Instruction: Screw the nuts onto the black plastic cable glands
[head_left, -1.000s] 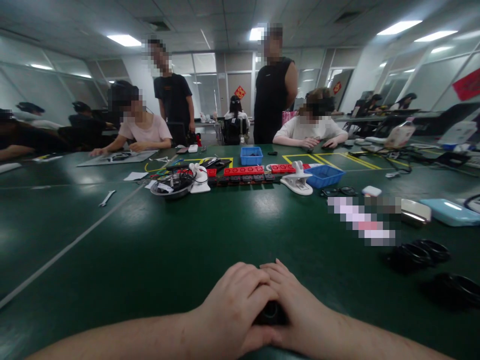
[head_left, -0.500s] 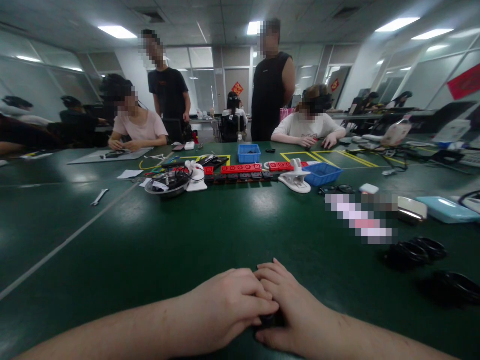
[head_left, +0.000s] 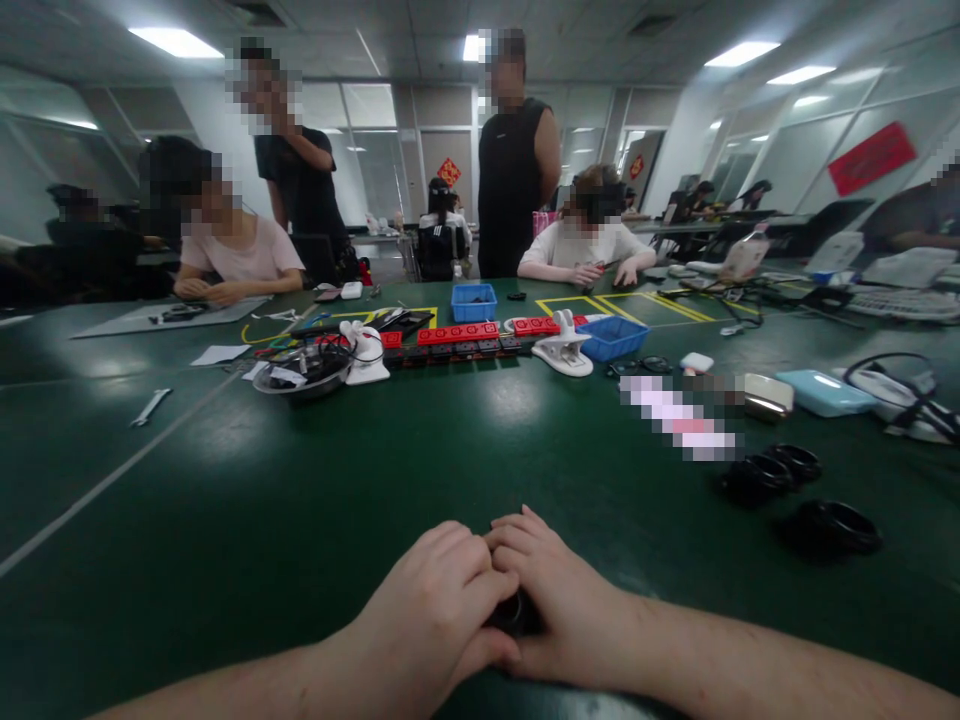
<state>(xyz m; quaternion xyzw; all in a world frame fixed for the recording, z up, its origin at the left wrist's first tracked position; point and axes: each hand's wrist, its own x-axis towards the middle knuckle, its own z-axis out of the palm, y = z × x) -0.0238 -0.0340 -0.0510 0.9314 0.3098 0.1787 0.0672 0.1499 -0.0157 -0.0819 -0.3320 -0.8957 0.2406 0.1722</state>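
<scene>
At the near edge of the green table [head_left: 480, 455], a black round part [head_left: 513, 610] shows in the gap between my hands; most of it is hidden by the fingers. My left hand [head_left: 435, 600] is closed on its left side, thumb low and fingers curled over the top. From the other side, my right hand [head_left: 562, 590] wraps round the same part, and the fingertips of both hands meet. Off to the right lie several similar black ring-shaped parts, among them the nearest black ring [head_left: 836, 528] and a farther black ring [head_left: 757, 478].
Across the middle stand a bowl of cables [head_left: 300, 372], a white clip base [head_left: 564, 350], red power strips [head_left: 457, 333] and a blue bin [head_left: 615, 339]. A wrench [head_left: 151, 407] lies left. A light-blue case [head_left: 825, 392] is at right. Two co-workers sit opposite; two people stand behind.
My left thumb and fingers have shifted on the black part, so its round opening now shows more. The whole view has swung a little to the right.
</scene>
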